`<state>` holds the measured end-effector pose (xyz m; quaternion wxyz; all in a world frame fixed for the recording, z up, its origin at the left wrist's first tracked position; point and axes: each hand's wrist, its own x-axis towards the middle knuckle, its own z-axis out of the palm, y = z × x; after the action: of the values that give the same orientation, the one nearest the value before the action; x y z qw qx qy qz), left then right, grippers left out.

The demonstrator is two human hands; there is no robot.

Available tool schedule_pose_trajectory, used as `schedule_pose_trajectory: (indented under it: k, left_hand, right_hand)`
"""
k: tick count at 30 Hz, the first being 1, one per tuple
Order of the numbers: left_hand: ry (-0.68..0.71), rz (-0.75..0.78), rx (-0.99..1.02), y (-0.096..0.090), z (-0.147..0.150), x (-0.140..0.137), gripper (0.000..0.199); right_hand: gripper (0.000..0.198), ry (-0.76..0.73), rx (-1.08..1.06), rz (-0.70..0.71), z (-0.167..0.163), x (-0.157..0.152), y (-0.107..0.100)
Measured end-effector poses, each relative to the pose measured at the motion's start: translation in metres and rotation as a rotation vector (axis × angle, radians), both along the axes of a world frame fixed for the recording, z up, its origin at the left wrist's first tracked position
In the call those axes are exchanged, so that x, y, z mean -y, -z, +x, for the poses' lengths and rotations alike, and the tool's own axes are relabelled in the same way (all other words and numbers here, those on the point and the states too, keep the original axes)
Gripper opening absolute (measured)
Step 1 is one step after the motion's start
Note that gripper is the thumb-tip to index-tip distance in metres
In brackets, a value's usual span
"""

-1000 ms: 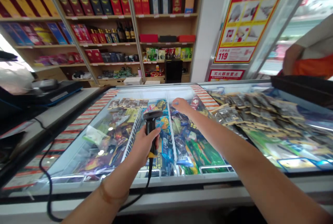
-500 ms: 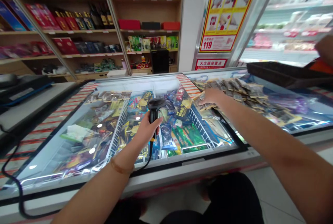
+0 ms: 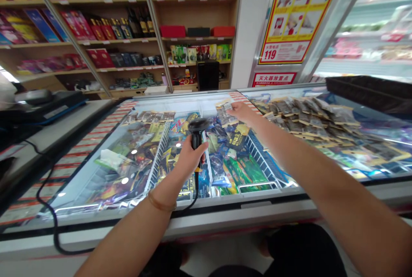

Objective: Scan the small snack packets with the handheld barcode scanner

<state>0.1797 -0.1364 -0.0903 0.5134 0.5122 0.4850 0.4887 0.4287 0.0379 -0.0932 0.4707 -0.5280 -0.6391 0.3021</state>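
Upright in my left hand (image 3: 192, 152) is a black barcode scanner (image 3: 198, 127), my fingers wrapped round its handle and its cable hanging down over the freezer's front edge. My right hand (image 3: 242, 112) reaches forward and pinches a clear-fronted food packet (image 3: 225, 113) with tan edges and dark contents. The packet is tilted up above the glass, a little behind and to the right of the scanner. To the right, a spread pile of similar packets (image 3: 302, 116) lies on the freezer top. My right fingertips are partly hidden.
Below both hands is a glass-topped chest freezer (image 3: 257, 204) with wire baskets of bagged goods (image 3: 238, 170). A dark tray (image 3: 370, 92) lies at the right. At left is a black device (image 3: 61, 105), its cable (image 3: 54, 208) looping across the front edge. Stocked shelves (image 3: 112, 39) stand behind.
My right hand has moved the packet left, from beside the pile towards the scanner, and lifted it. The view has turned slightly left. Another person's hand at the far right has left view.
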Motion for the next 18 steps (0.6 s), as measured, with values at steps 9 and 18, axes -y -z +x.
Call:
schedule_pose_trajectory:
  k: [9, 18]
  left_hand:
    - [0.061, -0.041, -0.066, 0.004, -0.001, 0.000, 0.039]
    - [0.063, -0.043, -0.272, -0.003, 0.004, 0.009, 0.034]
  right_hand:
    - [0.022, 0.005, -0.516, -0.148, -0.096, -0.008, 0.030]
    - [0.033, -0.075, -0.520, -0.137, -0.085, -0.014, 0.043]
